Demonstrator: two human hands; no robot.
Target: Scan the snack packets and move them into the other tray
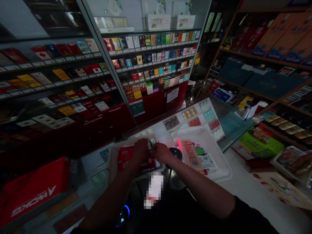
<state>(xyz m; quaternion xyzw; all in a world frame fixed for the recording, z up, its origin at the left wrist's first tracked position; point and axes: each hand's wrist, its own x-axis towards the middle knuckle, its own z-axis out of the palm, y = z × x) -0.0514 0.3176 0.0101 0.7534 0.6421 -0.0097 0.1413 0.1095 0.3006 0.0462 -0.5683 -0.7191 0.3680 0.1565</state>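
Note:
My left hand is over the left white basket, fingers curled on a small green-and-white packet. From the other side my right hand pinches the same packet at its near edge; the fingertips are dark and partly hidden. Beneath the hands, red packets fill the left basket. A black round scanner-like device stands between the two baskets, close to my right wrist. The right white basket contains a long pale packet, a green packet and a white packet with a barcode.
Both baskets rest on a glass display counter. A red box lies at the left. Shelves of cigarette packs line the back wall; a wooden rack with boxes stands right. A round device with a blue light sits below.

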